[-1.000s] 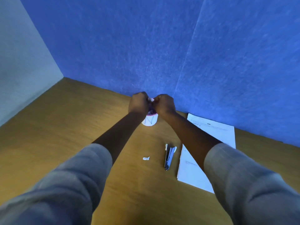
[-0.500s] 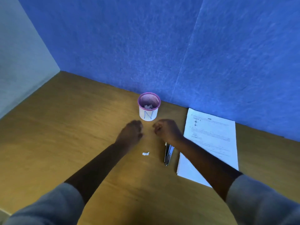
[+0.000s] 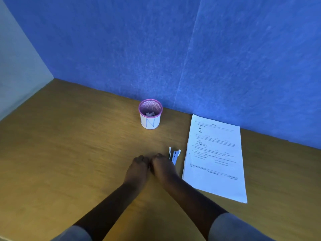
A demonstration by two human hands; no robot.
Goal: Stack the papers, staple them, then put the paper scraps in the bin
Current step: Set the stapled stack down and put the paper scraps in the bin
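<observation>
My left hand (image 3: 139,168) and my right hand (image 3: 163,166) rest side by side on the wooden desk (image 3: 78,153), knuckles up and fingers curled down, touching each other. The small paper scrap that lay left of the stapler is hidden under them. The grey stapler (image 3: 174,155) lies just right of my right hand, partly covered by it. The stack of printed papers (image 3: 215,159) lies flat to the right of the stapler. The pink-rimmed mesh bin (image 3: 150,113), marked N on a white label, stands near the back wall with several white scraps inside.
A blue felt partition (image 3: 173,49) closes the back of the desk and a pale wall (image 3: 17,66) closes the left side. Bare desk surface stretches to the left of my hands and the bin.
Both hands have pulled back from above the bin and come down together onto the desk where the scrap lay. The scrap is no longer visible. The camera has tilted slightly.
</observation>
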